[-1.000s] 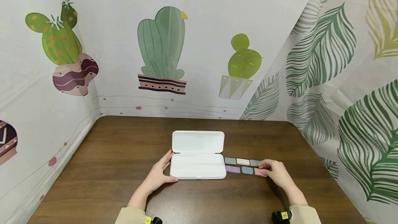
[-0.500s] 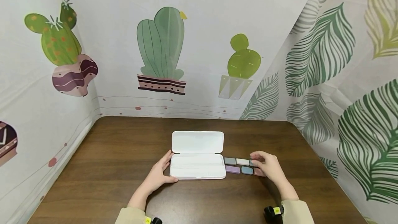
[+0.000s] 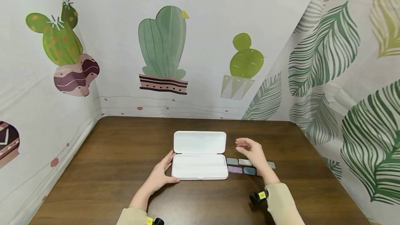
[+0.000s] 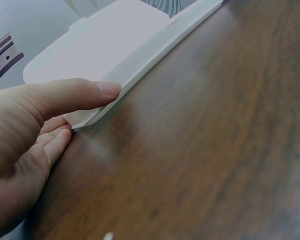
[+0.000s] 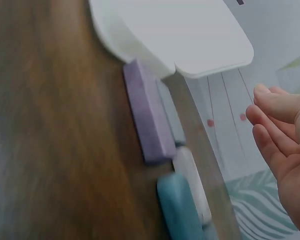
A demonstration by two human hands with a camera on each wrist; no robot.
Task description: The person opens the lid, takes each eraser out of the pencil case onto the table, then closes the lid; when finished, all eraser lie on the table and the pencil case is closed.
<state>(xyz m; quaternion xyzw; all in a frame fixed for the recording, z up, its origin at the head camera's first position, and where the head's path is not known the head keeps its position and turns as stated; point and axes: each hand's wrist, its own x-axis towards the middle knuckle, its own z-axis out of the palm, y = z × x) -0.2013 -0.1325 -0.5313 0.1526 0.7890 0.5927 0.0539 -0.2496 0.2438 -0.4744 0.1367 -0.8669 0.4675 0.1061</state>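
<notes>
An open white hinged case [image 3: 200, 176] lies on the table with its lid [image 3: 200, 142] raised at the back. My left hand [image 3: 157, 174] holds its left end, thumb along the front edge and fingers at the side; the left wrist view shows the thumb [image 4: 80, 97] on the rim. My right hand [image 3: 253, 152] is raised behind the small blocks, fingers loosely bent, holding nothing. In two rows right of the case lie a purple block [image 3: 234, 169], a blue block [image 3: 249, 171], a grey block [image 3: 232, 161] and a white block [image 3: 245, 162]. The right forearm hides the pink one.
A pale grey block [image 3: 271, 165] shows just past the right wrist. The brown wooden table [image 3: 125, 141] meets a white cloth backdrop [image 3: 206, 44] printed with cacti and leaves at the back and sides. A black camera sits on each wrist.
My right hand has left the right end of the block rows and moved left and farther back. A pale grey block now shows behind the wrist. My left hand stays on the case.
</notes>
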